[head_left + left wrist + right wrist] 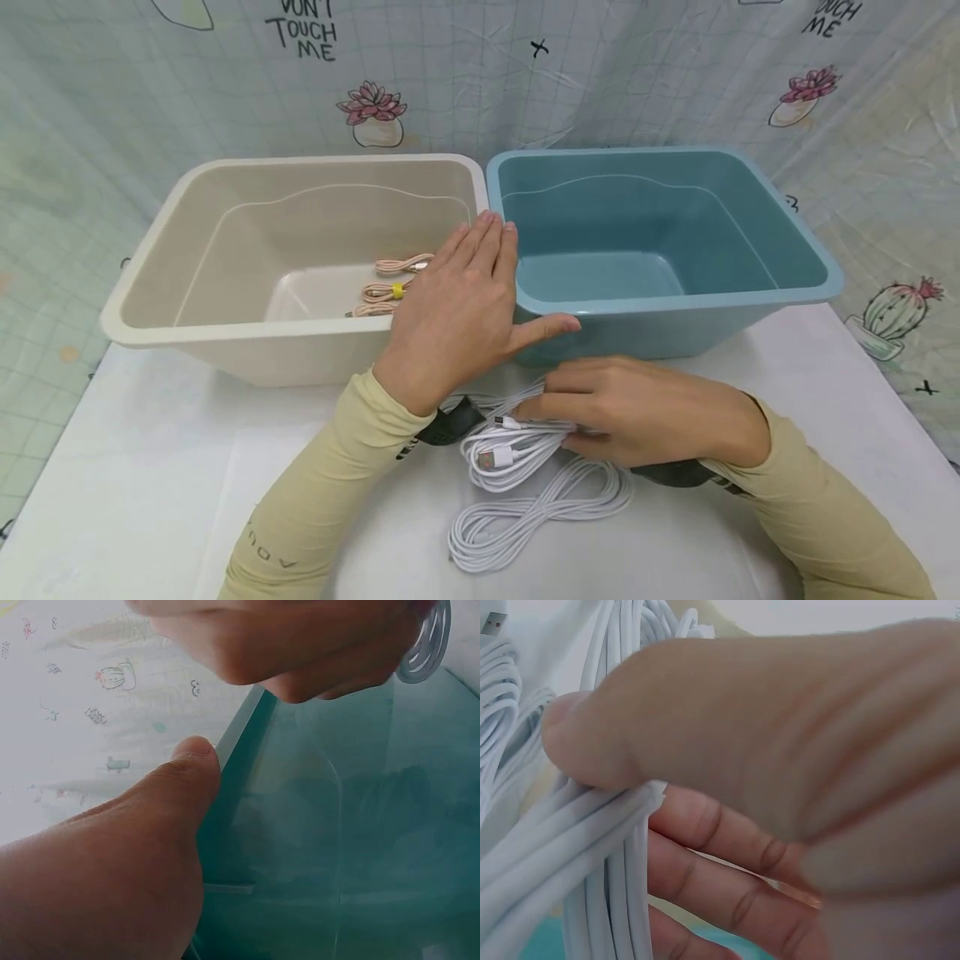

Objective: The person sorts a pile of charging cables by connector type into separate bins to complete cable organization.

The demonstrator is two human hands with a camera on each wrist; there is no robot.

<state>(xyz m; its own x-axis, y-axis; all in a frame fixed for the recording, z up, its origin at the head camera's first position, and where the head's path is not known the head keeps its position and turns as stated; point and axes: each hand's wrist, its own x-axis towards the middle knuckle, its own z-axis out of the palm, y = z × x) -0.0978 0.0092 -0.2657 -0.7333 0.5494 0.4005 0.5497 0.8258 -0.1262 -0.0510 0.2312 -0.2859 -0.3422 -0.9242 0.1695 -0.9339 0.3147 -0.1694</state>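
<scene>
My left hand (461, 296) lies across the spot where the beige bin (217, 336) and the blue bin (675, 302) meet, fingers straight and together. Its thumb sticks out to the right, by the blue bin's front rim. In front of the bins, my right hand (630, 408) pinches a bundled white cable (607, 855) between thumb and fingers. Beside those fingers in the head view is a white USB cable coil (487, 479) with its plugs showing. Another white cable coil (495, 537) lies nearer on the table. Part of the held bundle is hidden behind my right hand.
Several tan cable bundles (375, 309) lie inside the beige bin at its right side, one with a yellow tie (397, 291). A patterned curtain (465, 75) hangs behind the bins. White cloth (187, 467) covers the table.
</scene>
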